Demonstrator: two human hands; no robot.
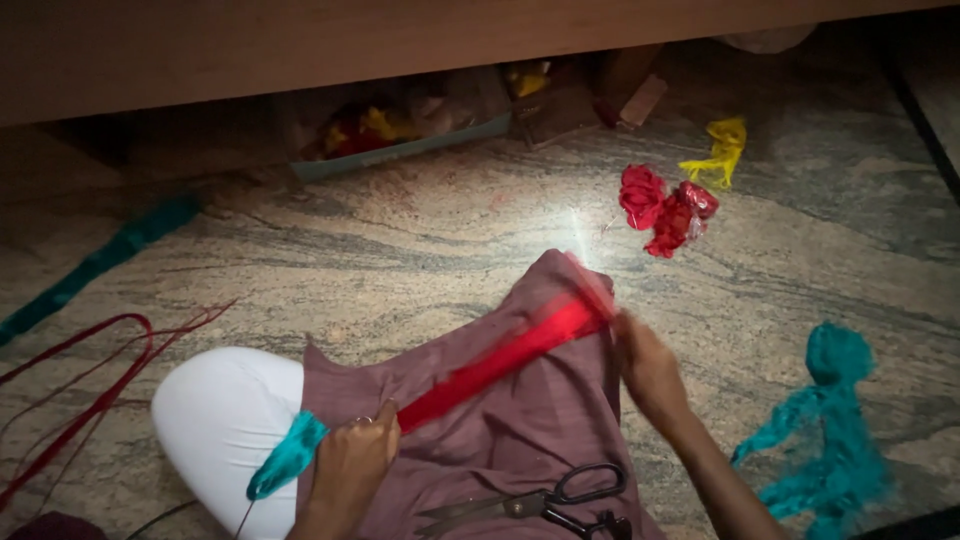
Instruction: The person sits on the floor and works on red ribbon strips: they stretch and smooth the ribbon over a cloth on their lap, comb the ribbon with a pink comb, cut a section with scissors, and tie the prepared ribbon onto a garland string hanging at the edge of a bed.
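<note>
A shiny red ribbon strip (500,362) stretches diagonally over mauve cloth (540,420) draped across my lap. My left hand (355,462) pinches its lower end, with a ring on one finger, and a teal ribbon piece (288,458) sticks out beside that hand. My right hand (645,365) grips the ribbon's upper end near the cloth's edge. Black-handled scissors (545,503) lie on the cloth between my forearms.
On the marbled stone floor (400,240) lie red ribbon flowers (665,210), a yellow scrap (722,150), a teal heap (825,440) at right, a teal band (95,265) and thin red strips (80,400) at left. A tray of scraps (400,135) sits under wooden furniture (300,40).
</note>
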